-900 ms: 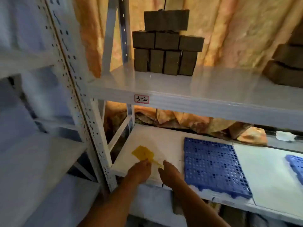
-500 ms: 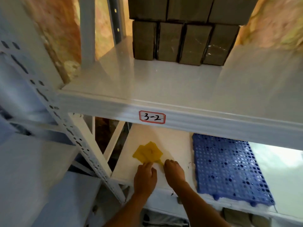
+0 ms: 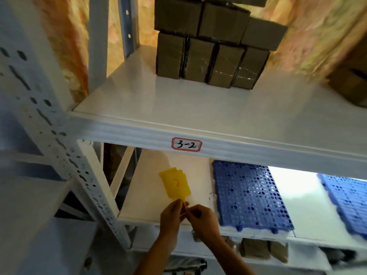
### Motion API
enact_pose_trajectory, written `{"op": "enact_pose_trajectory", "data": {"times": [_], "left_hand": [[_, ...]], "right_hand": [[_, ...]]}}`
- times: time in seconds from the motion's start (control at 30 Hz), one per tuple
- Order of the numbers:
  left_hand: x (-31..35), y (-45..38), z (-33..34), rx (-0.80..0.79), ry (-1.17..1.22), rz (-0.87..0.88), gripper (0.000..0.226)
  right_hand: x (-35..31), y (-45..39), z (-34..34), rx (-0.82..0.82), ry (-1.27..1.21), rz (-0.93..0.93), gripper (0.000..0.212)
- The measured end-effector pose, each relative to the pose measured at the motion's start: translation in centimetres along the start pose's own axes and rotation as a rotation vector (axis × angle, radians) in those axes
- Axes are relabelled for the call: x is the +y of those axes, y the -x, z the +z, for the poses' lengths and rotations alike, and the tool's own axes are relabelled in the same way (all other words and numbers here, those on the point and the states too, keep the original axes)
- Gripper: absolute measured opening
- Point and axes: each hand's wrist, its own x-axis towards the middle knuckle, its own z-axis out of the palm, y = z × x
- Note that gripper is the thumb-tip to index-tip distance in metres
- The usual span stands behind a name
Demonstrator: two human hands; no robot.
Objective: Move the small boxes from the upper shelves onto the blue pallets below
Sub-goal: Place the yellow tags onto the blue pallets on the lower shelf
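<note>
Your fingers [image 3: 179, 205] are pinching the near end of a small stack of yellow cards [image 3: 175, 184]; both your left hand [image 3: 171, 216] and your right hand [image 3: 200, 217] are curling around that bottom edge, thumbs and fingertips meeting there. The top card is showing a red 7 and is fanning away from your fingers over the white lower shelf [image 3: 151, 169]. Just to the right of your fingers a blue pallet [image 3: 250, 195] is lying flat on that shelf, and a 2nd blue pallet [image 3: 347, 197] is lying farther right, well apart from them. Above your fingers the upper shelf [image 3: 198, 108] is carrying a label [image 3: 186, 145] reading 3-2. Up and beyond it, the small boxes [image 3: 212, 44] are sitting stacked, 4 upright in the bottom row.
</note>
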Motion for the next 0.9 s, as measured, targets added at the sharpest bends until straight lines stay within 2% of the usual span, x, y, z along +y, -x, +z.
{"op": "enact_pose_trajectory", "data": {"times": [0.13, 0.3, 0.5, 0.77, 0.9], "left_hand": [[-0.4, 0.4, 1.0, -0.056, -0.026, 0.047, 0.022], [-0.3, 0.9, 3.3, -0.058, 0.001, 0.061, 0.022], [-1.8, 1.3, 7.9, -0.012, -0.057, 0.103, 0.021], [-8.8, 4.3, 18.0, 0.157, -0.144, 0.171, 0.021], [-13.3, 7.7, 21.9, 0.234, -0.032, 0.096, 0.017]], "right_hand": [[0.6, 1.2, -2.0, 0.033, -0.143, 0.040, 0.005], [2.5, 1.2, -6.0, 0.110, -0.142, 0.062, 0.004], [7.3, -0.4, -12.3, 0.129, -0.094, 0.034, 0.016], [17.4, -2.6, -21.5, 0.096, -0.002, -0.130, 0.031], [22.0, -1.9, -25.2, 0.015, 0.036, -0.142, 0.018]]}}
